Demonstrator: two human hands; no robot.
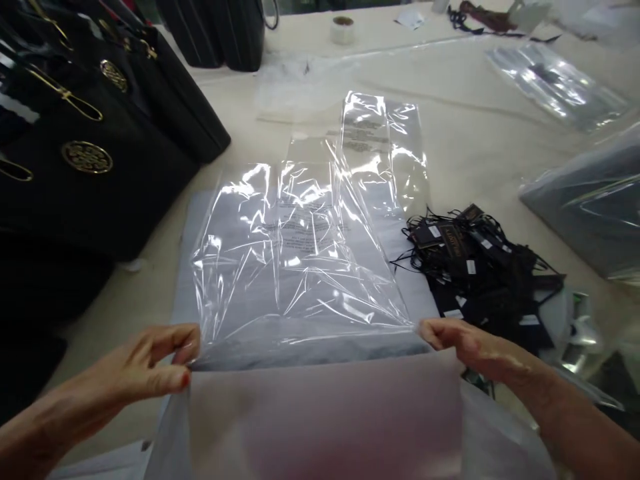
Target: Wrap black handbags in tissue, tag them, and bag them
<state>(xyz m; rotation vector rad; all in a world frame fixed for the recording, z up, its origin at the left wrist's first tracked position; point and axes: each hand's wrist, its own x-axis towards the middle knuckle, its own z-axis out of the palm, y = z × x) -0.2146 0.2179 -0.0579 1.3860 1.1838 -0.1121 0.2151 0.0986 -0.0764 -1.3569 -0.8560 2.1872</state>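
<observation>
A clear plastic bag (305, 267) with printed text lies spread out in front of me, its near edge pulled wide. My left hand (150, 363) pinches the left corner of that edge between thumb and fingers. At the right corner, my right hand (457, 340) grips the plastic the same way. Just below the edge, a pale translucent sheet (325, 420) reaches toward me, its top corners close to both hands. Whether my fingers also hold this sheet is hard to see. Under the bag lies a grey-white sheet (187, 227).
Black handbags (145, 133) with gold emblems stand at left. To the right lies a heap of black hang tags (465, 260) with cords. Another clear bag (385, 133), a tape roll (343, 30) and a plastic-wrapped item (595, 200) are on the table (465, 147).
</observation>
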